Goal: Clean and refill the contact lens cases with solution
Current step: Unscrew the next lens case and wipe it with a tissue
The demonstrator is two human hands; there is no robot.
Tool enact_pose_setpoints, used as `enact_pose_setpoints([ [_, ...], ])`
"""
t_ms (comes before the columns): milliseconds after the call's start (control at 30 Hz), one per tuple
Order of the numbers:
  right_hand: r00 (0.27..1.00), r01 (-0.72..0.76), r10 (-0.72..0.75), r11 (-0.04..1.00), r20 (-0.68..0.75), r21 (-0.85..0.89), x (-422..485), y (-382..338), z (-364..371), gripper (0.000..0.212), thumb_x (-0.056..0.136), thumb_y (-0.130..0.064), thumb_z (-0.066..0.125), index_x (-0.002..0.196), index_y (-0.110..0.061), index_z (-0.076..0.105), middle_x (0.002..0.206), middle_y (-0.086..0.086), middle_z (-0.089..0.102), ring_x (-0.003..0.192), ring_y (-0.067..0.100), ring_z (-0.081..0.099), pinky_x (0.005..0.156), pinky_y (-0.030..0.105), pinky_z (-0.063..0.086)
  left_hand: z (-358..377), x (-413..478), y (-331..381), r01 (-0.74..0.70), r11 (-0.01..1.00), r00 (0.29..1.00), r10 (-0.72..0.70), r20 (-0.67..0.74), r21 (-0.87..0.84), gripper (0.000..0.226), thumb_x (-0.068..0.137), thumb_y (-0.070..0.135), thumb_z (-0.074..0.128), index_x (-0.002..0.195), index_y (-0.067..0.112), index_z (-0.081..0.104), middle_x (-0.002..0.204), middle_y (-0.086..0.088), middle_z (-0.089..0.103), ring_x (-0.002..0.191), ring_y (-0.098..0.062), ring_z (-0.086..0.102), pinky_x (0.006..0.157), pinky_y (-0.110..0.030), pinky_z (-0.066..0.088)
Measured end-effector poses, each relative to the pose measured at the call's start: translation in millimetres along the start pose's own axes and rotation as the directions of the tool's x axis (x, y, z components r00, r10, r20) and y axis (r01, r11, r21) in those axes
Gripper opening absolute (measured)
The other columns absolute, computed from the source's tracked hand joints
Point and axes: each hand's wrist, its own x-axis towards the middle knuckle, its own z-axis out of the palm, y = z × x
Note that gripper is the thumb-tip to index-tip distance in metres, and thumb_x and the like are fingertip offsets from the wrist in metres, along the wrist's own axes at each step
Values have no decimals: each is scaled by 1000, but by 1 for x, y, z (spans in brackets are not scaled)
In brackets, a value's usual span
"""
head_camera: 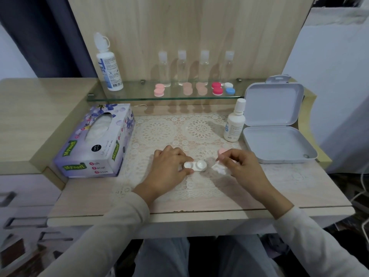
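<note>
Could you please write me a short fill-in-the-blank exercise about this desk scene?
The left hand holds a ____ lens case.
The right hand pinches a crumpled white ____.
On the glass shelf stand ____ clear bottles.
The grey box beside the small bottle has its lid ____.
Missing words: white, tissue, four, open.

Four clear bottles [164, 70] and five closed lens cases [159, 89] on one glass shelf [127, 96]. Two solution bottles, one large solution bottle [108, 64] and one small solution bottle [234, 124]. One open lens case [195, 166], one pink cap [221, 151], one tissue wad [219, 169], one tissue box [95, 142], one grey box [275, 136].
</note>
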Motion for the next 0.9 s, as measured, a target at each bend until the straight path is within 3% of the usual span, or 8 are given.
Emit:
enact_pose_setpoints([
  [233, 998, -28, 28, 1000, 49, 13, -9, -5, -2, 14, 81, -2, 62, 80, -13, 70, 77, -9, 67, 65, -7, 56, 59, 6, 41, 3, -3, -2, 9, 999, 999, -11, -51, -43, 39, 84, 46, 57, 120, 31, 58, 119, 11, 56, 112, -9, 40, 87, -26, 19],
  [367, 995, -19, 17, 1000, 103, 20, -13, -14, 4, 24, 79, 4, 61, 85, -18, 69, 81, 1, 67, 65, 6, 59, 57, 14, 47, -5, -17, -5, -5, 993, 991, -11, -133, -120, 32, 87, 40, 57, 116, 27, 62, 115, 8, 58, 111, -10, 43, 93, -29, 24],
  [467, 982, -26, 8, 995, 187, 97, -19, -26, 22, 24, 78, 8, 63, 87, -14, 64, 69, 7, 64, 45, 16, 56, 42, 25, 46, -17, -41, -17, -13, 982, 975, -29, -219, -190, 35, 83, 43, 55, 107, 21, 67, 101, 3, 64, 99, -15, 51, 88, -32, 36],
  [567, 967, 46, -68, 994, 245, 96, -28, -39, 56, 22, 76, 9, 65, 74, -11, 57, 69, 9, 63, 45, 21, 56, 39, 24, 43, -31, -81, -32, -34, 967, 934, -59, -351, -254, 36, 79, 41, 53, 95, 15, 71, 80, 2, 66, 74, -8, 53, 73, -17, 40],
  [633, 939, 126, -140, 990, 313, 63, -36, -49, 85, 26, 75, 8, 66, 66, -13, 55, 68, 1, 62, 52, 20, 61, 44, 23, 45, -40, -113, -43, 35, 969, 895, -139, -423, -244, 32, 79, 37, 52, 89, 13, 72, 72, 7, 63, 68, -7, 51, 66, -4, 35],
  [700, 891, 167, -190, 982, 412, 92, -47, -57, 115, 29, 75, 7, 66, 63, -17, 57, 64, -4, 62, 48, 18, 62, 47, 27, 50, -48, -149, -56, 115, 965, 858, -215, -467, -234, 30, 80, 35, 53, 84, 12, 72, 69, 8, 60, 66, -7, 51, 63, -5, 35],
  [767, 845, 177, -209, 978, 493, 111, -61, -61, 146, 31, 76, 6, 66, 63, -21, 60, 65, -1, 64, 49, 25, 63, 50, 35, 54, -52, -189, -72, 187, 952, 812, -288, -507, -242, 25, 81, 30, 58, 81, 9, 71, 70, 7, 60, 65, -4, 51, 63, -5, 37],
  [900, 755, 136, -180, 984, 631, 117, -94, -57, 211, 23, 79, 3, 65, 67, -17, 62, 68, 4, 65, 51, 19, 64, 50, 32, 55, -43, -269, -110, 427, 853, 708, -522, -476, -301, 11, 80, 17, 64, 79, 9, 71, 70, 3, 64, 66, 13, 51, 62, 1, 36],
])
